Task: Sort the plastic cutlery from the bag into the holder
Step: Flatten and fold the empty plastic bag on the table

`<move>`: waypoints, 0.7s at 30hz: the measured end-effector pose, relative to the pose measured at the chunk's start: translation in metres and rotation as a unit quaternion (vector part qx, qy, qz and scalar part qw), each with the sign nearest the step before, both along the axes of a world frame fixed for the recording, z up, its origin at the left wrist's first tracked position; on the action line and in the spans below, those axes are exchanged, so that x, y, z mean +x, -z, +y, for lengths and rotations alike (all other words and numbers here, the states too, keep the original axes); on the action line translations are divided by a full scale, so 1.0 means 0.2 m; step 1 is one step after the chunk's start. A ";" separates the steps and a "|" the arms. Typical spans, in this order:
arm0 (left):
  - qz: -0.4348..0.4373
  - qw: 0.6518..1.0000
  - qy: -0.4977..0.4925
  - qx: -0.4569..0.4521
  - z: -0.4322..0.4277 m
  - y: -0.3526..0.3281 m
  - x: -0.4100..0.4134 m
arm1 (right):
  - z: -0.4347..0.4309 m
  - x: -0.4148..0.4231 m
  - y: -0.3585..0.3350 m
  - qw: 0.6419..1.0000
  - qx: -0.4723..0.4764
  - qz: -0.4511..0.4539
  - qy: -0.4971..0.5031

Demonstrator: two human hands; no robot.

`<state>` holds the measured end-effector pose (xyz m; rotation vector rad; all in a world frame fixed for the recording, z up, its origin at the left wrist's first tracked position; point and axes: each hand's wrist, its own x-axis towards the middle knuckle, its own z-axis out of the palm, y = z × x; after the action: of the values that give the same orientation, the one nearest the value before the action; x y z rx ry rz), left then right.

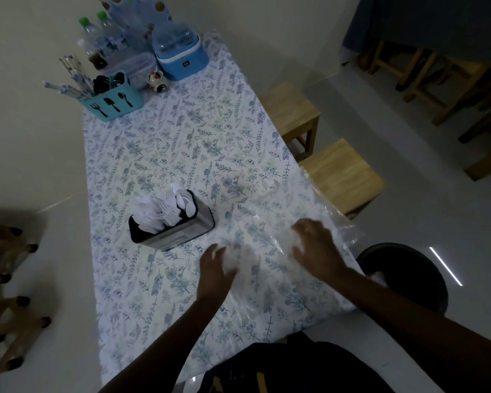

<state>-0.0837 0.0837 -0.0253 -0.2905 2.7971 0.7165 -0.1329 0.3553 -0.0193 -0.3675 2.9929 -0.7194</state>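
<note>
Resting on clear bag [335, 219]: left hand [216, 269], right hand [315, 249], fingers bent, grip too blurred to tell; slick bag overhanging table [182, 154] edge may slide off.

Left hand [216, 268] and right hand [314, 246] are pretty blurred on the clear bag [335, 219], can't tell what they grip. Left stools [10, 321] get cropped.

left hand [216, 269], right hand [316, 246], both extended; fingers blurred
</note>
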 end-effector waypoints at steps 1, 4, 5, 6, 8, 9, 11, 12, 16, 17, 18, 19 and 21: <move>0.012 0.995 -0.097 0.022 0.03 -0.02 -0.01 | -0.07 0.08 0.03 0.999 0.000 -0.024 -0.047; -0.027 0.940 -0.316 0.127 0.10 -0.05 -0.07 | -0.23 0.27 0.13 0.979 0.052 -0.100 -0.169; -0.043 0.923 -0.347 0.159 0.10 -0.05 -0.09 | -0.26 0.31 0.16 0.968 0.076 -0.137 -0.195; -0.060 0.908 -0.368 0.193 0.10 -0.05 -0.11 | -0.27 0.34 0.18 0.958 0.097 -0.166 -0.214; -0.103 0.872 -0.394 0.273 0.10 -0.09 -0.14 | -0.29 0.38 0.21 0.953 0.121 -0.156 -0.229; -0.118 0.848 -0.401 0.324 0.11 -0.11 -0.15 | -0.30 0.40 0.20 0.955 0.130 -0.140 -0.228; -0.134 0.799 -0.415 0.414 0.10 -0.12 -0.16 | -0.30 0.42 0.19 0.966 0.131 -0.123 -0.187; -0.139 0.773 -0.418 0.456 0.10 -0.14 -0.17 | -0.29 0.43 0.19 0.975 0.113 -0.113 -0.154; -0.149 0.748 -0.329 0.557 0.10 -0.26 -0.18 | -0.19 0.40 0.21 0.993 -0.040 -0.094 -0.059; -0.140 0.751 -0.308 0.567 0.08 -0.26 -0.17 | -0.16 0.39 0.21 0.986 -0.117 -0.109 -0.044; -0.129 0.747 -0.304 0.577 0.05 -0.25 -0.17 | -0.12 0.39 0.21 0.970 -0.190 -0.145 -0.040; -0.118 0.748 -0.298 0.581 0.01 -0.22 -0.17 | -0.10 0.38 0.18 0.956 -0.239 -0.166 -0.038; -0.090 0.750 -0.297 0.585 -0.06 -0.19 -0.17 | -0.03 0.38 0.12 0.934 -0.296 -0.197 -0.031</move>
<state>-0.1173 0.0720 0.0134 -0.8874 1.5240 2.1980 -0.0576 0.3487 -0.0439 -0.2868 2.3301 -1.4822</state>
